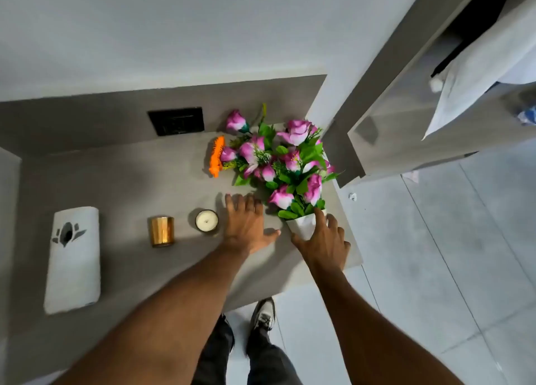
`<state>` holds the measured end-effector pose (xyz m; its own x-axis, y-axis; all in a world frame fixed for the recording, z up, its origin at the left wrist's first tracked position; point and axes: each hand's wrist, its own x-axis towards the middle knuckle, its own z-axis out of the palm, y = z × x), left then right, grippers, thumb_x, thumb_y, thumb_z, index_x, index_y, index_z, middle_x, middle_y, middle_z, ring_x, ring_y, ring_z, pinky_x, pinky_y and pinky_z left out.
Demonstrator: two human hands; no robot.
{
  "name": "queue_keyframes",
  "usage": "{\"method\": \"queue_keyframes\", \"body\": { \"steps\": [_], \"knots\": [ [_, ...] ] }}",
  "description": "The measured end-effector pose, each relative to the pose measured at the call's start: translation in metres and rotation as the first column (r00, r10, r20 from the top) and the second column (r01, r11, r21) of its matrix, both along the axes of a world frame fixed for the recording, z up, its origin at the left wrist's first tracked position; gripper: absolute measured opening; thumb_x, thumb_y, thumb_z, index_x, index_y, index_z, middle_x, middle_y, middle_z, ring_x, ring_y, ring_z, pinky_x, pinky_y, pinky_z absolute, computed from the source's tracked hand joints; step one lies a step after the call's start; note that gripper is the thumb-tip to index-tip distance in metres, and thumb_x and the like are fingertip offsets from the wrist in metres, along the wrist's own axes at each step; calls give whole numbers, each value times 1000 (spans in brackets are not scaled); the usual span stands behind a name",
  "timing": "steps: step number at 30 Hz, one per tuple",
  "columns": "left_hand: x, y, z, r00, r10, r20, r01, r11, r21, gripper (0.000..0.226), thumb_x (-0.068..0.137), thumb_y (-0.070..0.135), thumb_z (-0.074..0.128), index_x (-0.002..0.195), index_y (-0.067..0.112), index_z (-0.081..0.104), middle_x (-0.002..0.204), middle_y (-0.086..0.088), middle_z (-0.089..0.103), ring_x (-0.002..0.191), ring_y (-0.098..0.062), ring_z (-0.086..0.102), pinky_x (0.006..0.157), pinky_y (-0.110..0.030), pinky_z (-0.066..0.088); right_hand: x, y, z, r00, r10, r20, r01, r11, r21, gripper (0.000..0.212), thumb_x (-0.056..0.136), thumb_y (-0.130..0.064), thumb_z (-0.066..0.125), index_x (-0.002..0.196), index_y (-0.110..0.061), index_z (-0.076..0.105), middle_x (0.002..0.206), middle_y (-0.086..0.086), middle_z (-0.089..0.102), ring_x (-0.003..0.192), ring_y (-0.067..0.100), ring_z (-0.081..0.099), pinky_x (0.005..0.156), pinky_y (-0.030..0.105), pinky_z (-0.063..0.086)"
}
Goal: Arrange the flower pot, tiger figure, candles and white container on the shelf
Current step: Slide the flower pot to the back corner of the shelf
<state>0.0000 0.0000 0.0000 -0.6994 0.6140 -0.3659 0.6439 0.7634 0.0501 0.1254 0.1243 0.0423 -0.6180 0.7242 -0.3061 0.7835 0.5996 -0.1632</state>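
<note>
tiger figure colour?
Bright orange with dark stripes; the tiger figure shows in the head view, lying beside the flowers.

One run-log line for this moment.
right hand: on flower pot | left hand: flat, shelf | candles, container: untouched

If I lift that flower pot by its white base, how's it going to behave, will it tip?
Likely top-heavy: the flower pot is small and narrows downward, while the bouquet spreads far wider and leans away from it. It already appears tilted under the right hand, so it may topple if released. The blooms look artificial, so probably light.
</note>
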Motion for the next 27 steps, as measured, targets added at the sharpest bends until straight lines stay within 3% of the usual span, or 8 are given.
{"method": "queue_keyframes", "body": {
  "steps": [3,7,12,14,19,22,25,27],
  "knots": [
    [-3,6,-14,993,102,65,-100,995,-25,121,72,98,31,159,14,23,170,-17,21,154,-47,18,117,-74,13,-7,16,-6,996,-8,-88,5,999,-33,80,74,-58,78,141,-32,44,139,7,61,122,37,59,96,49,52],
    [1,7,-48,982,160,105,-165,985,42,122,71,99,26,163,25,-8,173,-12,-19,156,-47,-20,117,-80,1,-7,36,-27,964,-7,-267,8,1000,3,79,72,-57,85,137,-25,55,134,8,66,114,38,66,90,45,55],
    [8,6,-73,986,165,14,-166,976,144,118,73,97,28,164,23,10,175,-13,-2,159,-46,-8,116,-82,0,-25,53,-63,820,-43,-571,92,994,57,71,70,-56,85,123,-17,58,121,9,66,106,34,68,78,43,57],
    [8,6,-78,987,163,-16,-157,971,180,118,73,96,34,163,22,18,175,-13,6,159,-46,-1,117,-81,3,-47,62,-72,748,-96,-657,130,991,4,73,73,-59,82,123,-13,56,121,11,64,111,34,64,81,45,57],
    [9,6,-91,980,166,-106,-139,964,227,117,72,97,34,162,23,23,175,-11,10,160,-44,4,118,-80,7,-120,92,-96,584,-202,-786,126,979,-159,86,69,-37,95,138,-6,53,125,17,60,118,36,59,91,47,54],
    [8,7,-98,972,177,-156,-139,963,230,117,72,98,33,162,24,22,175,-10,11,160,-43,6,117,-81,9,-159,108,-105,521,-204,-829,84,979,-187,87,70,-49,87,140,-14,51,131,15,58,122,34,58,98,45,53],
    [4,7,-95,967,185,-176,-142,962,232,117,69,98,36,161,25,24,174,-9,12,159,-44,10,117,-80,11,-186,117,-104,458,-166,-873,44,986,-164,70,67,-42,86,124,-33,46,122,17,59,114,38,62,94,50,56],
    [7,9,-96,963,191,-189,-146,963,228,117,68,97,37,160,26,24,175,-8,12,159,-44,12,117,-80,11,-193,122,-113,446,-165,-880,28,985,-170,67,67,-43,84,120,-35,43,119,17,60,110,40,65,91,53,58]
  ]
}}
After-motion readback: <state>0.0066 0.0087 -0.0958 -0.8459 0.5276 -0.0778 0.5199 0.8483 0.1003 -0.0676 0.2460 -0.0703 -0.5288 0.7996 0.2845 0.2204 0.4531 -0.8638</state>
